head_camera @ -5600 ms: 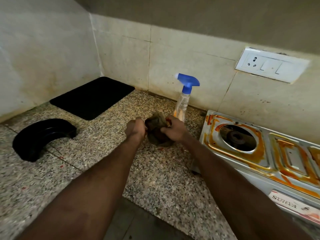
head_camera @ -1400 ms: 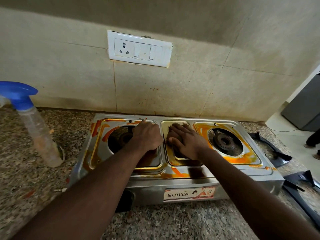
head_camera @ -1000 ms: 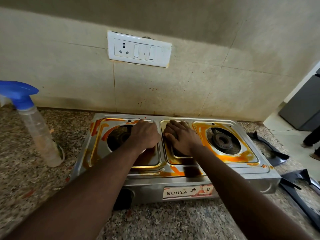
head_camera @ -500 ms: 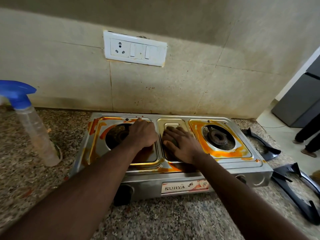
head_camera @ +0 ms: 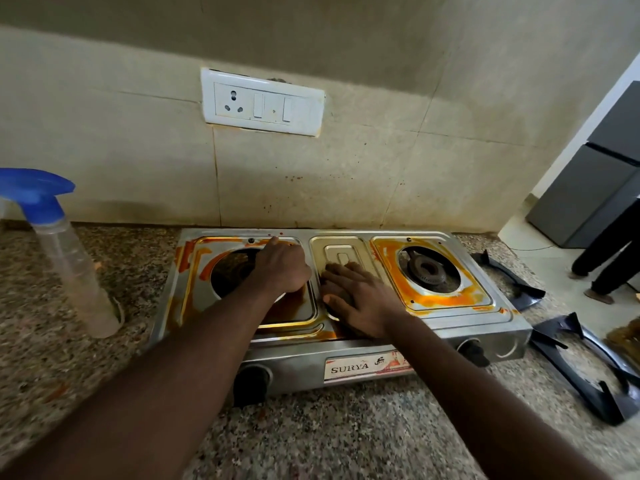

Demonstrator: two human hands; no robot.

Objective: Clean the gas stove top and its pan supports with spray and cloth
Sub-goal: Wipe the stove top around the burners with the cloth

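Taking the stove [head_camera: 485, 327] as my dial, the left hand [head_camera: 282, 268] and right hand [head_camera: 360, 299] fill its middle, and their arms cross the open table [head_camera: 329, 427] at six o'clock. At nine o'clock I have bare table up to the upright spray bottle [head_camera: 74, 268], while the wall [head_camera: 311, 188] shuts off twelve. The far pan support [head_camera: 512, 282] at three and the near pan support [head_camera: 588, 375] at four o'clock crowd that side.

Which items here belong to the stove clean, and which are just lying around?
In the job: stove, cloth under the right hand, left hand on the stove, spray bottle, near pan support, far pan support.
Just there: wall switch plate, fridge, another person's legs.
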